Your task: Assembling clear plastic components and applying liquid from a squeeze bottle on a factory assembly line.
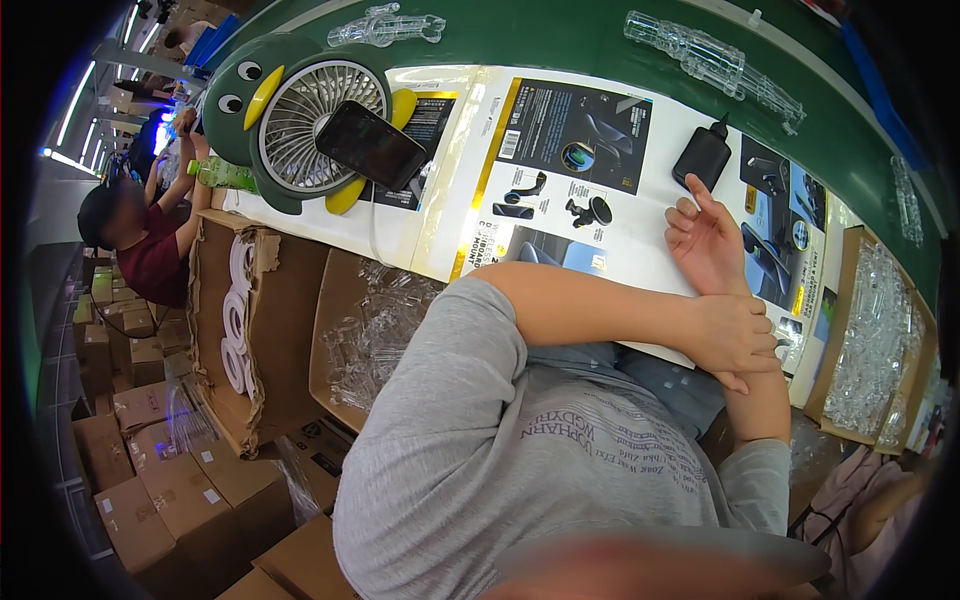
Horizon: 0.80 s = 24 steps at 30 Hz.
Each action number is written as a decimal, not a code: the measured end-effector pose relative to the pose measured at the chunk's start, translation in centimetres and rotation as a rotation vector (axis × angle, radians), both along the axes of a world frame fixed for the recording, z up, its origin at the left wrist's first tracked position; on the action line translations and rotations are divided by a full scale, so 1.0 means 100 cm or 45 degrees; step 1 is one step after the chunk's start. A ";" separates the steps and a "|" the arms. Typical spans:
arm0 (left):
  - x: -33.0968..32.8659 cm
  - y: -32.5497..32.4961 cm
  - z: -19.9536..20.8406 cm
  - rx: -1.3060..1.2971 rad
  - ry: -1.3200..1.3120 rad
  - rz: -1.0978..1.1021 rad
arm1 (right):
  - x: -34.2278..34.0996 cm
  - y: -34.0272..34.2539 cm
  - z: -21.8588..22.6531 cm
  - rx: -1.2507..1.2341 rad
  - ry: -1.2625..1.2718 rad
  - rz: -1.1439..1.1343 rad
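My left arm reaches across my body, and my left hand [735, 335] is wrapped round my right forearm just below the wrist. My right hand [708, 240] is raised over the printed sheet, holding nothing, with the index finger stretched out and the other fingers loosely bent. Close beyond its fingertips lies a small black bottle [703, 152] with a pointed nozzle. Beneath both is a white printed packaging sheet [640, 225] with pictures of phone mounts. Farther left, a dark phone [370, 146] leans against a green penguin-shaped fan [285, 120].
Clear plastic parts [700, 55] lie along the green table's [540, 35] far side. Open cartons of clear pieces stand at right [870, 340] and left [375, 335]. Another carton [225, 330] holds white rings. A green-capped bottle [228, 175] lies by the fan. Co-workers sit nearby.
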<state>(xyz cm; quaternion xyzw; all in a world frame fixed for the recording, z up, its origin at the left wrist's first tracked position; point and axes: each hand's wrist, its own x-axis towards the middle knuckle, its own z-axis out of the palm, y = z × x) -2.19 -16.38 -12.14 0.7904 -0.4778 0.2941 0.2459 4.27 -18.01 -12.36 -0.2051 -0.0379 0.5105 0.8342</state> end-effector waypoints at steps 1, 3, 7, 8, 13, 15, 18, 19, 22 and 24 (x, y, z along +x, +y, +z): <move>0.000 0.000 0.000 -0.011 -0.002 -0.003 | 0.000 0.000 0.000 0.002 0.001 0.002; -0.001 0.002 0.002 0.017 0.016 -0.006 | 0.000 0.000 0.000 0.001 -0.015 0.001; -0.005 -0.010 0.001 -0.037 0.032 -0.001 | 0.000 -0.006 0.002 0.019 -0.076 -0.021; -0.006 -0.014 0.005 -0.052 0.014 -0.059 | -0.003 -0.007 0.008 -0.029 -0.136 -0.062; -0.022 -0.016 0.011 -0.236 0.212 -0.641 | 0.000 0.001 0.011 -0.024 -0.090 -0.038; -0.033 -0.010 0.004 -0.068 0.473 -0.732 | 0.004 0.004 0.009 -0.013 -0.055 -0.089; -0.024 -0.005 0.002 0.007 0.372 -0.731 | 0.009 0.004 0.008 -0.053 -0.005 -0.117; -0.020 -0.005 0.003 0.010 0.334 -0.659 | 0.011 0.001 0.006 -0.021 -0.037 -0.110; -0.018 -0.004 0.011 -0.074 0.086 -0.510 | 0.010 -0.002 0.004 0.010 -0.075 -0.111; -0.019 -0.005 0.029 -0.073 -0.115 -0.409 | 0.007 -0.003 0.006 0.010 -0.096 -0.106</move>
